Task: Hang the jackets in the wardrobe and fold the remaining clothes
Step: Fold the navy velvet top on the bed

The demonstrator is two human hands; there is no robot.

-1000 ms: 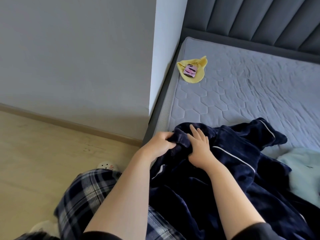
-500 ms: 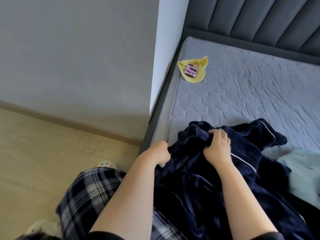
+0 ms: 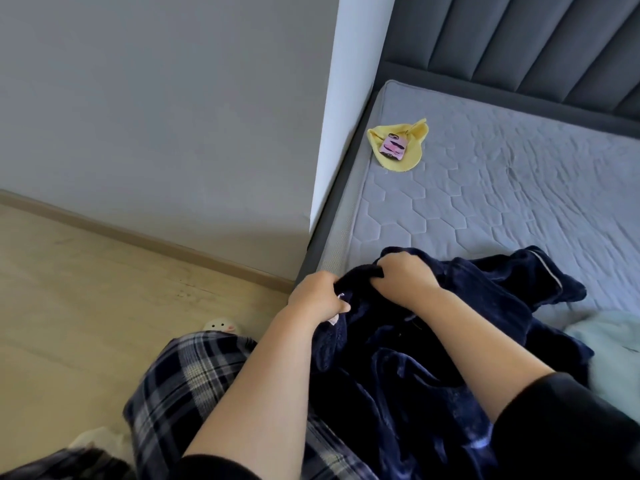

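Note:
A dark navy plush garment [image 3: 433, 348] with thin white piping lies bunched at the near left corner of the grey mattress [image 3: 502, 202]. My left hand [image 3: 318, 299] grips its edge at the bed's side, fingers curled into the fabric. My right hand [image 3: 401, 275] grips a fold of the same garment a little farther onto the bed, close to the left hand. A pale mint garment [image 3: 609, 355] lies at the right edge, partly under the navy one.
A yellow cloth [image 3: 408, 154] with a small pink card [image 3: 393, 147] on it lies near the mattress's far left corner. A white wall corner [image 3: 339, 133] stands against the bed's left side. Wooden floor [image 3: 86, 306] lies to the left; my plaid trousers [image 3: 180, 386] are below.
My right hand went from lying flat on the navy garment to gripping a fold. Both hands have drawn closer together, bunching the fabric at the bed's edge.

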